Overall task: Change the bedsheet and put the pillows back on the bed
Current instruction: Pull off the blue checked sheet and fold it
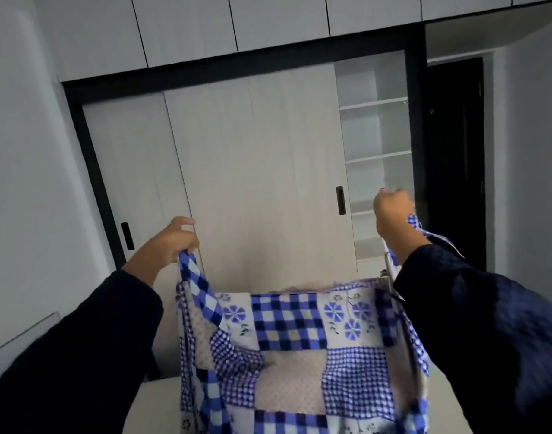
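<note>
A blue-and-white patchwork bedsheet (pixel 293 346) with checks and flower squares hangs spread between my two raised hands. My left hand (pixel 174 238) is closed on its left corner, at about chest height. My right hand (pixel 392 211) is fisted higher on the right, gripping the other edge, which trails over my dark sleeve. The sheet sags in the middle over a pale mattress (pixel 155 408) at the bottom of the view. No pillows are visible.
A wardrobe with pale sliding doors (pixel 252 170) stands straight ahead, slid aside to show bare shelves (pixel 374 158) on its right. A dark doorway (pixel 453 158) lies further right. A white wall (pixel 24 183) closes the left side.
</note>
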